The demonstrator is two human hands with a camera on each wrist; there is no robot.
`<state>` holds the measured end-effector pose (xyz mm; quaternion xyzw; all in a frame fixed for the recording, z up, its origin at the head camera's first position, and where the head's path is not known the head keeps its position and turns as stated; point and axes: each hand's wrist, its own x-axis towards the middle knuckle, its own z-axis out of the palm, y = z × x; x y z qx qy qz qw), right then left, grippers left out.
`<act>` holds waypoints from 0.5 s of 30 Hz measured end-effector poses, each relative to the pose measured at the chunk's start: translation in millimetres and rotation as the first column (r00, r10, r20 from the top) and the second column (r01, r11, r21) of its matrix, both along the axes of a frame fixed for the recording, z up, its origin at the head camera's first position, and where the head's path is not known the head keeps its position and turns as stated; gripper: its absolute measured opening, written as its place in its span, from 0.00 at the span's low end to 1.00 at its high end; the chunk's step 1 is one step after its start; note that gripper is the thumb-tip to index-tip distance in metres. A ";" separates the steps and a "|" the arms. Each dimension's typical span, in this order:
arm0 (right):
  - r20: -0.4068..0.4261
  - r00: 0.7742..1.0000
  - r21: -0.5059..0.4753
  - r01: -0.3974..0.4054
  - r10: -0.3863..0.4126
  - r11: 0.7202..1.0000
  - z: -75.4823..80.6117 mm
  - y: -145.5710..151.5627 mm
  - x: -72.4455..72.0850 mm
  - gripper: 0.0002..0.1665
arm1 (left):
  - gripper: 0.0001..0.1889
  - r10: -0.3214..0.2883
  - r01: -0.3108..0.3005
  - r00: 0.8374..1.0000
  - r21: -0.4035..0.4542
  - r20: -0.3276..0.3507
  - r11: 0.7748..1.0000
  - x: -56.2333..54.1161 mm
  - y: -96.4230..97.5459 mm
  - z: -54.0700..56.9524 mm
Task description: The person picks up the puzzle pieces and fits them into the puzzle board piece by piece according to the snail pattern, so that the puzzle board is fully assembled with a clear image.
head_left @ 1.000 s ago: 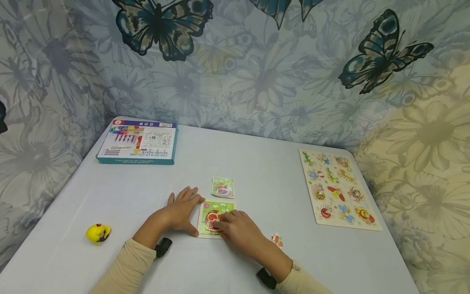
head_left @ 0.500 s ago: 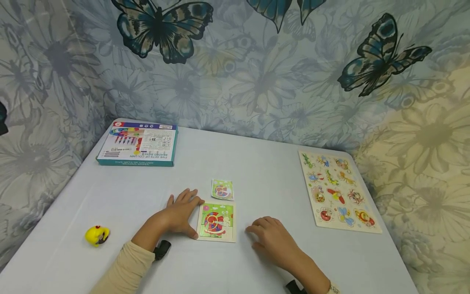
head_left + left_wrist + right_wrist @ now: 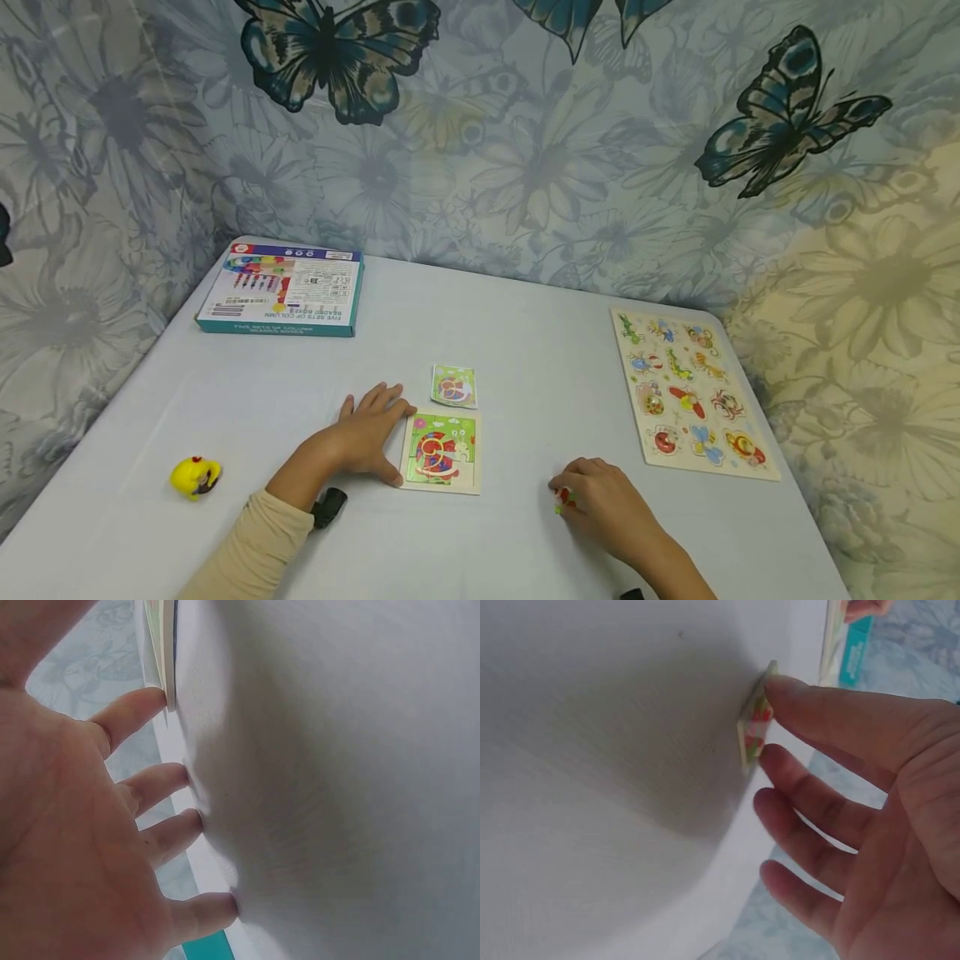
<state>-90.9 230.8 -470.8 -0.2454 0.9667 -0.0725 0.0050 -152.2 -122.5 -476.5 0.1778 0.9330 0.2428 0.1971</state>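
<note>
Green and red show on the small puzzle piece (image 3: pixel 565 498) under our right hand (image 3: pixel 600 504); it lies flat on the white table (image 3: pixel 525 333), well to the right of the puzzle board (image 3: pixel 441 452). In the right wrist view the piece (image 3: pixel 753 729) is a thin slab with a pale edge and a printed face of green, red and a little yellow, seen nearly edge-on. Our fingers (image 3: pixel 832 712) are nearly straight, one fingertip touching the top of the piece, the others spread loosely beside it; nothing is gripped.

Our left hand (image 3: pixel 367 433) lies flat on the table, fingers straight and spread, the thumb against the left edge of the puzzle board. That board is a small square with a green ground and a red spiral snail shape, framed in pale wood. In the left wrist view the fingertips (image 3: pixel 187 776) press the table, one of them against the board's edge (image 3: pixel 159 645).

Just behind the board lies a small card (image 3: pixel 453 387) printed with the same picture.
</note>
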 end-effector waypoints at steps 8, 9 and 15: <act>0.047 0.998 0.028 0.046 -0.047 0.999 0.4 0.6 0.1 0.21 | 0.48 0.006 -0.006 1.000 0.001 -0.001 1.000 0.2 0.5 1.1; 0.053 0.997 0.031 0.053 -0.054 0.998 0.7 0.3 0.6 0.21 | 0.48 0.006 -0.006 1.000 0.000 0.000 1.000 0.2 0.5 1.0; 0.042 0.997 0.038 0.056 -0.057 0.998 1.6 -2.2 1.7 0.22 | 0.48 0.009 -0.009 1.000 -0.002 0.000 1.000 -0.8 0.1 -0.1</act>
